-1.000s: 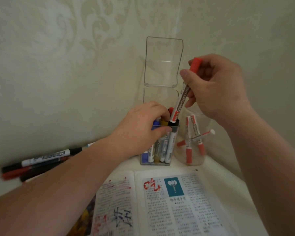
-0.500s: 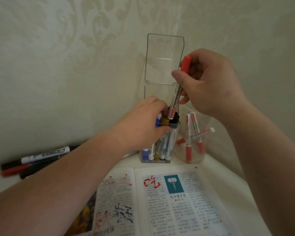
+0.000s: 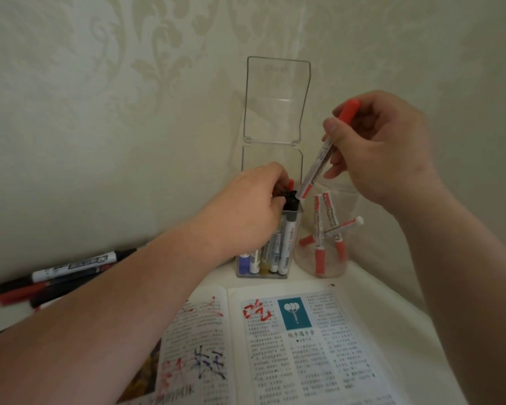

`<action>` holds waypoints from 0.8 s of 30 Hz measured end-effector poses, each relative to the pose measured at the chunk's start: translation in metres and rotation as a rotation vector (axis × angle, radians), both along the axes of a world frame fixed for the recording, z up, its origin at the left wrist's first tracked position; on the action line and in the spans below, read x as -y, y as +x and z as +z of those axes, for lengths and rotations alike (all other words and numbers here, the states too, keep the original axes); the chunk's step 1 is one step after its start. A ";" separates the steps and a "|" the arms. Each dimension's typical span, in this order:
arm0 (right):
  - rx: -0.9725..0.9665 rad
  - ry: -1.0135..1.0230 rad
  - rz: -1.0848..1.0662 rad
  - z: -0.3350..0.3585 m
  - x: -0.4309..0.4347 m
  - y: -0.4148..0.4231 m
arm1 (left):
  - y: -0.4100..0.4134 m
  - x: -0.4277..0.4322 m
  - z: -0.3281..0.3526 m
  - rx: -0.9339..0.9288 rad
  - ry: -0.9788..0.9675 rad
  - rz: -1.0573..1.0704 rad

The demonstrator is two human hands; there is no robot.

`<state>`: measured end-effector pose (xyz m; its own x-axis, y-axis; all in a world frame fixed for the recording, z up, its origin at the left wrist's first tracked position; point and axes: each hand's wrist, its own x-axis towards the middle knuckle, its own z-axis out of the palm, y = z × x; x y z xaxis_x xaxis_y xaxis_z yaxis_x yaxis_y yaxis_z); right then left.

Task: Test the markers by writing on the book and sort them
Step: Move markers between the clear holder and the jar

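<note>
My right hand (image 3: 383, 150) pinches a tilted red-capped white marker (image 3: 322, 157), its lower end at the clear plastic case (image 3: 276, 97), 12 o'clock of the open printed book (image 3: 304, 355), where my left hand (image 3: 246, 211) grips standing markers (image 3: 284, 247).

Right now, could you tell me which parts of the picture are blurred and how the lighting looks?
Head view: soft, dim light, no hard glare; the clear case lid casts a faint shadow on the wall. Head view: the loose markers at the left edge look smeared, the left hand blurs at its fingertips, while the book reads fairly sharp.
</note>
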<state>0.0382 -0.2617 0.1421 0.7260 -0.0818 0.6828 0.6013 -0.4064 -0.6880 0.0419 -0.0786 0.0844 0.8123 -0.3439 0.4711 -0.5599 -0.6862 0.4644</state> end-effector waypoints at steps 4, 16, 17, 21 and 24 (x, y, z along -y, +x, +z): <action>-0.011 -0.006 0.029 0.002 -0.003 0.000 | -0.001 0.004 0.001 0.021 0.078 0.056; 0.007 -0.083 -0.025 -0.006 -0.022 0.014 | -0.014 -0.015 -0.037 0.188 0.016 0.065; 0.010 -0.088 -0.021 -0.004 -0.023 0.015 | -0.013 -0.016 -0.035 0.195 0.031 0.068; -0.048 -0.200 -0.013 0.007 -0.025 0.018 | -0.013 -0.015 -0.029 0.228 0.072 0.070; -0.042 -0.392 -0.114 0.016 -0.030 0.024 | -0.018 -0.010 -0.028 0.211 0.099 0.083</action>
<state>0.0619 -0.2321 0.1584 0.7553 0.0969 0.6482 0.5116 -0.7052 -0.4908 0.0243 -0.0684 0.0567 0.7267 -0.3327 0.6010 -0.5771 -0.7703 0.2714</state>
